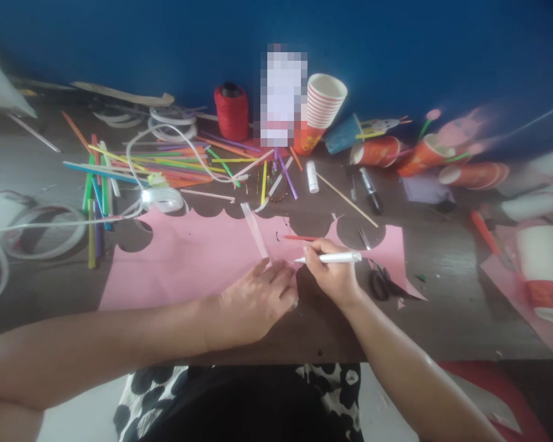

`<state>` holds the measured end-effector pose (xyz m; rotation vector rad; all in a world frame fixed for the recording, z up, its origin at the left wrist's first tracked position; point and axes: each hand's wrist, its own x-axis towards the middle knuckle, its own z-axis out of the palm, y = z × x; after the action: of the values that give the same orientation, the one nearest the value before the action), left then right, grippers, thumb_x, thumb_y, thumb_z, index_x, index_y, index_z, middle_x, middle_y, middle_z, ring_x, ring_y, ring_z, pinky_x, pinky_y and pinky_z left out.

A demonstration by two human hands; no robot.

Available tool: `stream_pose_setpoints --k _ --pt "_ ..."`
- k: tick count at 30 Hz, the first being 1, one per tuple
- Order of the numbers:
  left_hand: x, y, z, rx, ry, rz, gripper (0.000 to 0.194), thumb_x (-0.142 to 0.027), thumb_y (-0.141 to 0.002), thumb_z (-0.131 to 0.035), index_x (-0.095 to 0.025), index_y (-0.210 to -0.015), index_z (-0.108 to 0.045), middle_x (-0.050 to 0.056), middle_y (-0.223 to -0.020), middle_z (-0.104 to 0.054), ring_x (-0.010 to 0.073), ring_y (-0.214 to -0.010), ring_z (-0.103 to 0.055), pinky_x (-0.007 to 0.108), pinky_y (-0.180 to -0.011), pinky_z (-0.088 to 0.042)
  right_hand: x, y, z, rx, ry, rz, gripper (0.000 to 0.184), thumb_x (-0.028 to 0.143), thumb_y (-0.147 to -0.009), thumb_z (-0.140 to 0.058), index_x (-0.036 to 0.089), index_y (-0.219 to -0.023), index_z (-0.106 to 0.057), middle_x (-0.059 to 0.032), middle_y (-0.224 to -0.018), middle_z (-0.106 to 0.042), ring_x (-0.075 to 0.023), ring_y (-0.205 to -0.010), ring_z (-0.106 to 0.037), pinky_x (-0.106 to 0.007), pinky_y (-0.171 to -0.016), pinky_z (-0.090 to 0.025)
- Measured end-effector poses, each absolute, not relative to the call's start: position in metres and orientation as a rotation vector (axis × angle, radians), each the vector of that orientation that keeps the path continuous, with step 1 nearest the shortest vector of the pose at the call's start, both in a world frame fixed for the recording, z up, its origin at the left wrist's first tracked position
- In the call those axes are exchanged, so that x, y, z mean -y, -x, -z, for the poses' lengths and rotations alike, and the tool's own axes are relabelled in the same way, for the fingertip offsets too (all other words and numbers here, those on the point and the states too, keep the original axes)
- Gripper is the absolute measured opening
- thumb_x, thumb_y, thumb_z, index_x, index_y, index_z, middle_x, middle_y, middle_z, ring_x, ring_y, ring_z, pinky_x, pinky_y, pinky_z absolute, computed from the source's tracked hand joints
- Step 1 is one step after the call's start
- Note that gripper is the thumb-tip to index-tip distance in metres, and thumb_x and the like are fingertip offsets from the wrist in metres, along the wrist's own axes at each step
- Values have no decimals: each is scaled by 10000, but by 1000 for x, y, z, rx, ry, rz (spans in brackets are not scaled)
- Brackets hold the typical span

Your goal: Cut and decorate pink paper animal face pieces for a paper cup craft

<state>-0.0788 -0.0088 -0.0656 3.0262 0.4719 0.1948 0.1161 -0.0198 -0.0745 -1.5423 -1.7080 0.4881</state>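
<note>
Pink paper (179,258) with scalloped cut-outs along its far edge lies in front of me. My left hand (258,301) rests palm down on it, fingers fairly flat, pressing near the lower end of a translucent ruler-like strip (255,232). In my right hand (332,276) a white pen (338,258) is gripped, its tip at the paper just right of my left fingers. Beyond that hand lies a thin red stick (299,237), partly hidden by the fingers. Dark-handled scissors (380,282) sit right of my right wrist, near a narrow pink paper piece (394,252).
Many coloured straws (166,159) and a white cable (129,153) spread across the back left. Behind them stand a red thread spool (231,113) and stacked paper cups (325,101). A glue stick (312,177), a marker (371,190) and decorated cups (426,153) are farther right.
</note>
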Motion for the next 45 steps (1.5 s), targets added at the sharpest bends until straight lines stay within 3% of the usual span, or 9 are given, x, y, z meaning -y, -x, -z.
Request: stream_pose_setpoints --k 15,27,45 --pt "5 76 64 -447 -3013 -196 261 -206 -822 -499 -149 -1067 -566 126 -1169 -573 271 -1149 -481 440 -966 -352 23 -123 75 1646 1583 -517 182 246 -846 -541 183 -675 -553 20 -569 -575 -105 -513 -529 -223 -522 -416" --pt "4 76 65 -438 -3028 -186 295 -226 -819 -503 -140 -1095 -559 145 -1303 -487 295 -1169 -461 432 -924 -383 23 -120 75 1644 1590 -527 176 255 -840 -544 184 -679 -554 15 -585 -598 -112 -530 -548 -227 -538 -431" --pt "4 76 66 -474 -2999 -188 334 -232 -816 -520 -140 -1136 -540 130 -1242 -530 282 -1151 -462 443 -941 -365 21 -119 74 1686 1579 -469 169 253 -849 -536 188 -700 -584 15 -590 -613 -106 -509 -537 -221 -536 -426"
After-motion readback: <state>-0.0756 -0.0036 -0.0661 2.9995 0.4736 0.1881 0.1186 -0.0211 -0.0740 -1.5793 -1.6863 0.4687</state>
